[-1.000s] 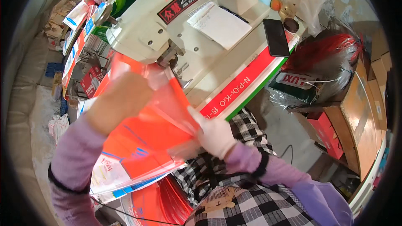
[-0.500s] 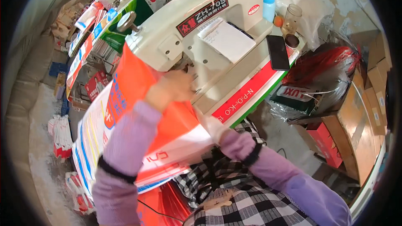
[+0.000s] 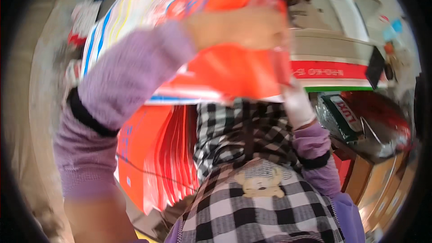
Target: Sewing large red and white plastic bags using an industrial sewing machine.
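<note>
A large orange-and-white printed plastic bag [image 3: 245, 74] spreads across the table's left part and past its front edge, above the lap. The bare left hand [image 3: 238, 29], at the end of a fuzzy purple sleeve, lies over the bag, its blurred fingers at the bag's right edge; I cannot tell whether they pinch it. The white-gloved right hand [image 3: 298, 105] is at the bag's near right corner, by the table's front edge; its grip is too blurred to tell.

The left forearm crosses the bag and hides part of its print. To the bag's right, the cream table [image 3: 333, 53] has a red, white and green front strip, with a black flat phone [image 3: 375, 67] near its right end and a white paper notepad [image 3: 346, 13] farther back. Past the front edge sit a clear-plastic-wrapped red and green bundle [image 3: 360, 117] and brown cardboard boxes [image 3: 382, 182]. A stack of folded orange plastic bags [image 3: 168, 153] lies below the large bag, left of the black-and-white checked apron [image 3: 265, 213].

Compared with 0.5 s ago, the view has turned downward, showing more of the stack and apron.
</note>
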`<state>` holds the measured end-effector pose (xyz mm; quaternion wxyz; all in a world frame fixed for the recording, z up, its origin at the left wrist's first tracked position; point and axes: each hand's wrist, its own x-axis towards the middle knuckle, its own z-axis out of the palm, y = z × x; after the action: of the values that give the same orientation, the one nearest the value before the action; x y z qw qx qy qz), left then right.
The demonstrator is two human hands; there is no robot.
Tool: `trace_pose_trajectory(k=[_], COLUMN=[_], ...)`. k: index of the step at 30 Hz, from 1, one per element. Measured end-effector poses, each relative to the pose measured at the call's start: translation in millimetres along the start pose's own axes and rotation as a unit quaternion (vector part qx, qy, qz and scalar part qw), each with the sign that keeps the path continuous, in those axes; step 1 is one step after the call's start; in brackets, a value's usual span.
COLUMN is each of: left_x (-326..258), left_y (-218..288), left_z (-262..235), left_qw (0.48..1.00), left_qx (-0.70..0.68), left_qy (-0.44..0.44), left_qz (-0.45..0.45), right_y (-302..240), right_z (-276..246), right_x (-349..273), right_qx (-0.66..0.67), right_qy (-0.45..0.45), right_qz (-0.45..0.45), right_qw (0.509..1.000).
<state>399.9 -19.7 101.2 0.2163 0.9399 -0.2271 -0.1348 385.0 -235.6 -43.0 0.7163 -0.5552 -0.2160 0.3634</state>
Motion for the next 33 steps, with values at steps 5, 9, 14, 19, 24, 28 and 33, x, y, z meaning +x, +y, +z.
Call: trace_pose_trajectory(k=[5, 9, 14, 19, 24, 28, 33], left_x=[17, 47, -30, -33, -24, 9, -9], left_y=[16, 13, 71, 105, 111, 107, 67], left_z=[-2, 12, 60, 71, 97, 102, 80], left_qw=[0.992, 0.745, 0.989, 0.988, 0.985, 0.972, 0.979], left_qx=[0.022, 0.541, 0.075, 0.061, 0.171, 0.182, 0.055], left_qy=[-0.125, -0.18, -0.128, -0.09, -0.011, 0.029, -0.102], left_qz=[-0.027, 0.347, 0.023, -0.11, 0.012, 0.143, 0.169], right_y=[-28, -30, -49, -46, -32, -29, 15], right_z=[45, 24, 11, -24, -20, -26, 4], right_x=[-13, -17, -42, -23, 66, 104, 36], right_qx=[0.065, -0.011, -0.009, -0.268, -0.403, -0.647, -0.661], right_qy=[-0.044, -0.119, 0.02, -0.13, 0.014, 0.105, 0.108], right_qz=[0.144, 0.15, 0.145, -0.052, -0.078, 0.002, -0.023], right_qw=[0.986, 0.981, 0.989, 0.953, 0.912, 0.755, 0.743])
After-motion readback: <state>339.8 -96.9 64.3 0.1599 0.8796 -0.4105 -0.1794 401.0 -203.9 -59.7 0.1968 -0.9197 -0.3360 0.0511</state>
